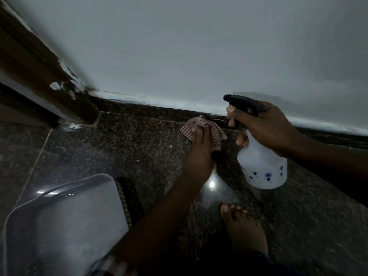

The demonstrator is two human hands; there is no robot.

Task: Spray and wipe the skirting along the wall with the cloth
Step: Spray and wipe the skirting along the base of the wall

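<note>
Checked pink cloth [201,128] is pressed to the dark skirting [159,111] at the wall's foot, the left hand [199,154] grip flat on it. Beside it, the right hand [264,128] grip is clamped round the spray bottle [260,164].

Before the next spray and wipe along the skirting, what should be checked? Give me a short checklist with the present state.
1. Cloth in left hand, at the skirting: ok.
2. Right hand grip on spray bottle, finger on trigger: ok.
3. Nozzle aimed at the skirting: not ok, it points left along the wall.
4. Liquid left in bottle: cannot tell.
5. Bare foot away from the wet area: cannot tell.
</note>
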